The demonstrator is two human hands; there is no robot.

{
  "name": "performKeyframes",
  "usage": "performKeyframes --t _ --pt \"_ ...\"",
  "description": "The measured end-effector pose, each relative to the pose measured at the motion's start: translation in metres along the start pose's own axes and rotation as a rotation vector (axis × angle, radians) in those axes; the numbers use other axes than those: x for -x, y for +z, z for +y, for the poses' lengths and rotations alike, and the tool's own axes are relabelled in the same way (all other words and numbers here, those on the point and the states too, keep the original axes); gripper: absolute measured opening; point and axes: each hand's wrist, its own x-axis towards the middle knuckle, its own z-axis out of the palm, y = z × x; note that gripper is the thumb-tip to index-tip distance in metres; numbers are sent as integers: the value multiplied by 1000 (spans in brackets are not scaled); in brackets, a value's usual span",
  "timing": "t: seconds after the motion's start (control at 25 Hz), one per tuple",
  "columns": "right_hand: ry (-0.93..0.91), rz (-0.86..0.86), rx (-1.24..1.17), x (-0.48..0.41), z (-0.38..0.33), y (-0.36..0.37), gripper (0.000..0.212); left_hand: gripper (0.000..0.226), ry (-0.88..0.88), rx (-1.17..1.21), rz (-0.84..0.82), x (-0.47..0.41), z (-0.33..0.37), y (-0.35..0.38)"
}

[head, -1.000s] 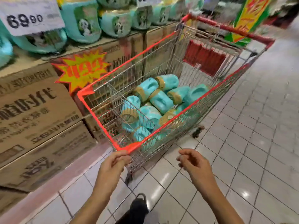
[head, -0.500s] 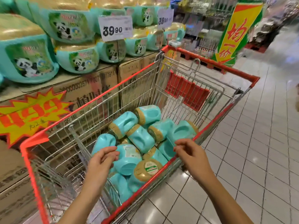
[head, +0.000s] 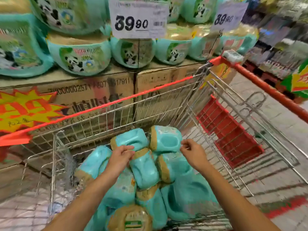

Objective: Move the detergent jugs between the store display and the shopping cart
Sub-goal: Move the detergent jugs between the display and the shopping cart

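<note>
Several teal detergent jugs (head: 144,172) with gold caps lie piled on their sides in the wire shopping cart (head: 106,104), which has a red rim. More teal jugs with panda labels (head: 80,56) stand on the store display behind the cart. My left hand (head: 120,157) hovers over the pile with loosely curled fingers, just at the near edge of a far jug (head: 131,139). My right hand (head: 193,155) hovers beside another far jug (head: 168,139), its thumb and fingers close together. Neither hand holds a jug.
The display rests on stacked cardboard boxes (head: 93,90) with a yellow-red sale star (head: 25,110). White price tags (head: 138,19) hang in front of the display. A red seat flap (head: 228,135) and red handle (head: 266,90) close the cart's far end. Tiled floor (head: 283,119) lies to the right.
I have moved closer and leaned over the cart. Both hands went from in front of the cart's near corner to above the piled jugs, reaching further in.
</note>
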Motion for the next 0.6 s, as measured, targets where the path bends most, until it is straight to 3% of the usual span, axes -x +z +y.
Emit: performKeyframes --t 0.28,0.4,0.48,0.6 --pt "-132 -455 303 -118 53 55 49 14 -233 58 289 -8 -44 43" --pt "-161 -563 445 -137 69 83 53 18 -327 117 340 3 -51 52" --pt "-257 -637 668 -142 77 98 48 18 -348 133 339 9 -52 56" --pt "-381 -633 822 -150 84 106 44 16 -359 132 352 11 -54 57"
